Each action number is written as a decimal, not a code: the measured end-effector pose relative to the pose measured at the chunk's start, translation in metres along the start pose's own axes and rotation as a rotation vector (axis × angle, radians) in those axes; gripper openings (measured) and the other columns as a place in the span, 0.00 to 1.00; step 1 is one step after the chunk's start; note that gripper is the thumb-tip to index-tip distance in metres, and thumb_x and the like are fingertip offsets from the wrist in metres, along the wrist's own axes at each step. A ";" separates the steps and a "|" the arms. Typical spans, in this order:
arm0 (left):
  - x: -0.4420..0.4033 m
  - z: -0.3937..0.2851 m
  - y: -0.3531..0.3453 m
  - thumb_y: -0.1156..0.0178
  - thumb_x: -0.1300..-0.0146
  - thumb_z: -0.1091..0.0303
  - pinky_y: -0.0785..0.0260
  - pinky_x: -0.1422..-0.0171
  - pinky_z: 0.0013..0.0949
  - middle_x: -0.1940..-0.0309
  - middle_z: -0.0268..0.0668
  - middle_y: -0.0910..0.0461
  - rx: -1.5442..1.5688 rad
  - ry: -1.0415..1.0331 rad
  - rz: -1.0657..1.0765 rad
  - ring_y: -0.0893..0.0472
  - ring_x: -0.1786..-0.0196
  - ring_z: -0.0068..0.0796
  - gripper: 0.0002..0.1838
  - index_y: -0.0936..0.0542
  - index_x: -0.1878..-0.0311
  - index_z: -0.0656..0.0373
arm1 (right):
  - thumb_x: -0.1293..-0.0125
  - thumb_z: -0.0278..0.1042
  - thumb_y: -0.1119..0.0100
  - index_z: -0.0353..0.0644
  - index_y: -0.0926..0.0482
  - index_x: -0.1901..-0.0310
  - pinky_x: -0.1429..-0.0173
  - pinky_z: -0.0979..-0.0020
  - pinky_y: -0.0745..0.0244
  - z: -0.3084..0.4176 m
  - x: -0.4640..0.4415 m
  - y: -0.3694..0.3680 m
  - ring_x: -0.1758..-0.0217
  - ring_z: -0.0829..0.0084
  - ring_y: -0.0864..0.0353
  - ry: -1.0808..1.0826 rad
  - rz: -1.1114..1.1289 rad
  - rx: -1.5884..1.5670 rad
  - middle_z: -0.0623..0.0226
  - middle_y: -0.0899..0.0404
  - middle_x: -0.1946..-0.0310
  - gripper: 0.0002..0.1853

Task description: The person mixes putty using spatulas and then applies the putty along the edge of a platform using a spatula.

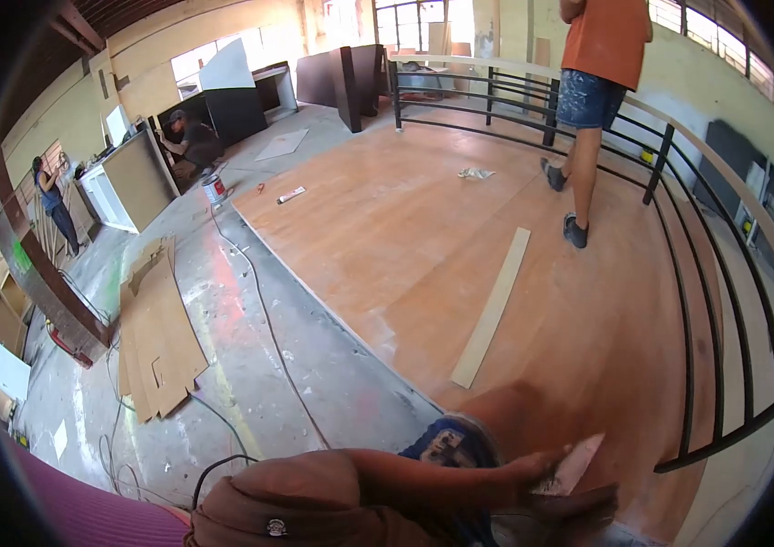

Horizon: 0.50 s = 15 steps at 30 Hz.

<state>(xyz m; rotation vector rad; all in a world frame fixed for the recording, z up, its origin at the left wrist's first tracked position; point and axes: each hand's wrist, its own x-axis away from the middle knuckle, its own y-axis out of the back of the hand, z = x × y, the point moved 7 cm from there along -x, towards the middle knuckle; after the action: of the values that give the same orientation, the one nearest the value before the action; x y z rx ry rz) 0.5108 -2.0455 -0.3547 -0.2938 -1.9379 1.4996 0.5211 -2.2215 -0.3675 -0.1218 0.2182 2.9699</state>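
From the lower left, a bare arm reaches out of a brown sleeve to my left hand [533,472] near the bottom right. Its fingers are closed on a pale pinkish flat piece [578,463], which stands up at an angle above the orange-brown wooden floor [387,237]. Just below, my right hand [583,512] is dark and close to the piece's lower edge; its fingers are too shadowed to make out, and contact is unclear. A bent knee and patterned blue shorts [451,442] show behind the left forearm.
A long thin wooden strip [493,305] lies on the floor. Black railing [715,365] curves along the right. A person in orange [601,55] stands near it; two other people are at the left. Flattened cardboard [159,328], cables and a paint can [214,190] are on the concrete.
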 end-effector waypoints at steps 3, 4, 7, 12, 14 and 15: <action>0.020 -0.052 -0.013 0.45 0.29 0.40 0.23 0.52 0.33 0.57 0.39 0.17 -0.258 -0.238 -0.154 0.17 0.58 0.31 0.30 0.22 0.45 0.61 | 0.28 0.40 0.43 0.33 0.20 0.50 0.47 0.59 0.26 0.009 -0.004 0.025 0.56 0.67 0.22 -0.009 -0.157 -0.086 0.66 0.19 0.59 0.17; 0.023 -0.067 -0.019 0.45 0.31 0.37 0.23 0.53 0.34 0.54 0.42 0.17 -0.197 -0.392 -0.180 0.17 0.58 0.33 0.34 0.22 0.44 0.63 | 0.28 0.40 0.43 0.34 0.20 0.50 0.47 0.60 0.26 0.011 -0.006 0.031 0.56 0.67 0.22 -0.004 -0.195 -0.114 0.66 0.19 0.59 0.17; 0.053 -0.115 -0.013 0.39 0.34 0.39 0.27 0.57 0.30 0.63 0.33 0.20 -0.506 -0.731 -0.547 0.22 0.63 0.23 0.29 0.18 0.54 0.61 | 0.28 0.39 0.42 0.34 0.20 0.50 0.46 0.60 0.26 -0.002 -0.009 0.043 0.55 0.68 0.22 0.074 -0.214 -0.021 0.67 0.19 0.59 0.16; 0.052 -0.149 -0.008 0.42 0.27 0.54 0.30 0.53 0.27 0.61 0.31 0.21 -0.511 -1.064 -0.460 0.24 0.58 0.19 0.16 0.23 0.50 0.58 | 0.28 0.38 0.42 0.34 0.19 0.50 0.45 0.60 0.27 0.013 0.015 0.007 0.55 0.69 0.23 0.661 -0.162 0.751 0.69 0.19 0.58 0.15; 0.060 -0.144 -0.027 0.43 0.25 0.58 0.30 0.49 0.28 0.57 0.32 0.21 -0.548 -1.162 -0.311 0.24 0.56 0.19 0.14 0.25 0.46 0.57 | 0.32 0.35 0.36 0.35 0.19 0.52 0.48 0.63 0.25 0.033 0.010 -0.022 0.57 0.73 0.22 -0.251 -0.148 -0.421 0.70 0.18 0.60 0.13; 0.058 -0.140 -0.029 0.43 0.25 0.58 0.30 0.49 0.28 0.57 0.32 0.21 -0.553 -1.132 -0.293 0.24 0.56 0.19 0.14 0.25 0.46 0.57 | 0.33 0.32 0.35 0.35 0.18 0.53 0.51 0.66 0.25 0.042 0.011 -0.032 0.59 0.75 0.22 -0.290 -0.123 -0.505 0.69 0.18 0.61 0.11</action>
<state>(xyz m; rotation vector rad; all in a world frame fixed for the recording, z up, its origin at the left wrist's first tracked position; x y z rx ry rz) 0.5599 -1.9149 -0.2894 0.7567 -3.0717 0.9281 0.5125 -2.1820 -0.3316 0.2266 -0.5533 2.8028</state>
